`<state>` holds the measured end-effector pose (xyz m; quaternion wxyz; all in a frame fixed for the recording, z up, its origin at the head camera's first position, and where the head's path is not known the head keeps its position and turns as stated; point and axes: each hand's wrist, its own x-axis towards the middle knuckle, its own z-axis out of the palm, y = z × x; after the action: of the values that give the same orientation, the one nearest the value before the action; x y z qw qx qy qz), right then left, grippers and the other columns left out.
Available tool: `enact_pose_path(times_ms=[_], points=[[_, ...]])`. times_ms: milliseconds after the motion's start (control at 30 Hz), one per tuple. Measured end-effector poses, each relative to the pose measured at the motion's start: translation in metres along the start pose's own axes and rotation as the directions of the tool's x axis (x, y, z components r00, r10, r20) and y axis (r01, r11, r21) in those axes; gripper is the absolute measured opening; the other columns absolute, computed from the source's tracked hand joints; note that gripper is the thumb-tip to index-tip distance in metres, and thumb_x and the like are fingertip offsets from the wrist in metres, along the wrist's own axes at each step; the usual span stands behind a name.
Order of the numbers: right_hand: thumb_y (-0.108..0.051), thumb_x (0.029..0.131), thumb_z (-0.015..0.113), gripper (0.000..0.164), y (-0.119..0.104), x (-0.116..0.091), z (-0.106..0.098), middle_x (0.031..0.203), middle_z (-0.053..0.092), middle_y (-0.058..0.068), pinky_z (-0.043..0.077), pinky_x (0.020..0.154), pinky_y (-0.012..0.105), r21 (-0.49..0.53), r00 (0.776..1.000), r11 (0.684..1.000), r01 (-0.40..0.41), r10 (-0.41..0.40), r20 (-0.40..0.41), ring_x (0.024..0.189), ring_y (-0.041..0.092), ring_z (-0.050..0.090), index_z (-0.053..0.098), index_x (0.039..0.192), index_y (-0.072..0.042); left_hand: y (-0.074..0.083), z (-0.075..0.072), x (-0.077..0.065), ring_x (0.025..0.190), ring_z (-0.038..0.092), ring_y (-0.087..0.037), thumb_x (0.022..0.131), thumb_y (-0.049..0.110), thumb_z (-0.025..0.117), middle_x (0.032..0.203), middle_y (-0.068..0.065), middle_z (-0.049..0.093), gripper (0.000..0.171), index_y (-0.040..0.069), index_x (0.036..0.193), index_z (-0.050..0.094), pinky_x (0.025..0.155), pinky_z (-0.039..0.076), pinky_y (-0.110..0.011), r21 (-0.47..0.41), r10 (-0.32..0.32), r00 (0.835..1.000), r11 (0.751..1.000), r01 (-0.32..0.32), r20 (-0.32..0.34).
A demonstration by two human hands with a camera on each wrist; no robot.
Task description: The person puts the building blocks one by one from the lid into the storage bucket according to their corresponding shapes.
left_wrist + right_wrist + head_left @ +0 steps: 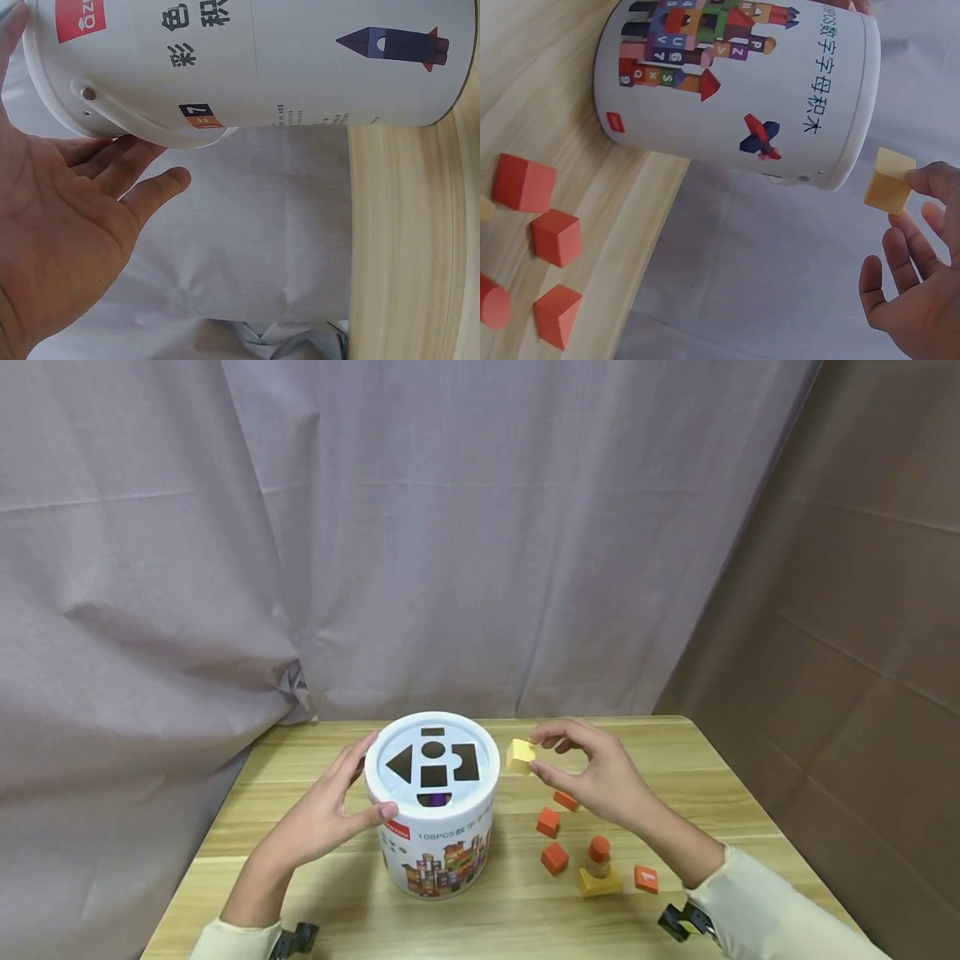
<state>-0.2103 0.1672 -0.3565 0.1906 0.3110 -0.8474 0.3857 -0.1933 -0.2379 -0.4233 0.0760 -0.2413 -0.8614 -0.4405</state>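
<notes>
A white round block bucket (442,864) stands on the wooden table, its lid (459,732) pierced with shaped holes. My left hand (322,818) holds the bucket's left side at the rim, thumb at the front and fingers farther back. In the left wrist view, that hand's fingers (124,165) touch the rim near the bucket's handle (150,124). Just right of the lid, my right hand (588,768) pinches a yellow block (520,757) between thumb and fingertips. The block (889,182) is in the air, apart from the bucket.
Right of the bucket lie red blocks (555,858), a block marked 1 (646,878), a red cylinder (599,847) and a yellow block with a curved cutout (599,882). Grey curtain (480,568) hangs behind the table; brown cloth (840,635) hangs at the right.
</notes>
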Motion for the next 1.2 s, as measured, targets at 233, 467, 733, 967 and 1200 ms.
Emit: enact_pose_path(times_ms=[233,467,733,967,1200], points=[[-0.006,0.090,0.093,0.035,-0.002,0.007,0.008,0.113,0.081,0.000,0.066,0.092,0.034,0.034,0.999,0.999,0.034,-0.034,-0.011,0.103,0.007,0.070,0.079,0.121,-0.014,-0.001,0.001,0.000,0.158,0.045,-0.049,0.096,0.047,0.086,0.182,-0.014,0.030,0.108,0.032,0.178,0.017,0.125,0.039,-0.078,0.011,-0.008,1.000,1.000,0.008,0.002],[-0.008,0.091,0.092,0.033,-0.008,0.013,0.013,0.120,0.081,-0.001,0.066,0.092,0.035,0.050,0.998,0.997,0.067,-0.066,-0.006,0.106,0.016,0.073,0.080,0.121,-0.013,-0.001,0.002,-0.001,0.158,0.045,-0.049,0.096,0.046,0.086,0.181,-0.013,0.031,0.108,0.032,0.178,0.018,0.124,0.039,-0.079,0.013,-0.003,1.000,1.000,0.003,-0.001],[-0.010,0.092,0.091,0.032,-0.014,0.023,0.020,0.119,0.081,-0.001,0.067,0.092,0.037,0.062,0.997,0.995,0.075,-0.075,0.007,0.106,0.023,0.074,0.080,0.122,-0.013,-0.001,0.002,0.000,0.158,0.045,-0.049,0.097,0.048,0.085,0.181,-0.012,0.031,0.107,0.034,0.178,0.017,0.124,0.039,-0.079,0.023,-0.009,1.000,1.000,0.009,-0.005],[-0.010,0.092,0.091,0.033,-0.016,0.027,0.028,0.121,0.081,-0.001,0.066,0.092,0.036,0.096,0.996,0.992,0.082,-0.085,0.026,0.106,0.018,0.072,0.080,0.122,-0.017,0.001,0.003,0.000,0.159,0.044,-0.048,0.096,0.048,0.086,0.181,-0.012,0.031,0.108,0.035,0.178,0.016,0.124,0.037,-0.081,0.014,-0.005,1.000,1.000,0.005,0.000],[-0.014,0.093,0.092,0.032,-0.022,0.030,0.034,0.121,0.081,-0.003,0.063,0.088,0.032,0.099,0.996,0.993,0.068,-0.073,0.044,0.102,0.014,0.066,0.080,0.123,-0.020,0.004,0.004,0.001,0.159,0.045,-0.047,0.096,0.048,0.086,0.181,-0.010,0.031,0.108,0.034,0.178,0.017,0.124,0.037,-0.080,0.003,0.005,1.000,1.000,-0.005,-0.001]])
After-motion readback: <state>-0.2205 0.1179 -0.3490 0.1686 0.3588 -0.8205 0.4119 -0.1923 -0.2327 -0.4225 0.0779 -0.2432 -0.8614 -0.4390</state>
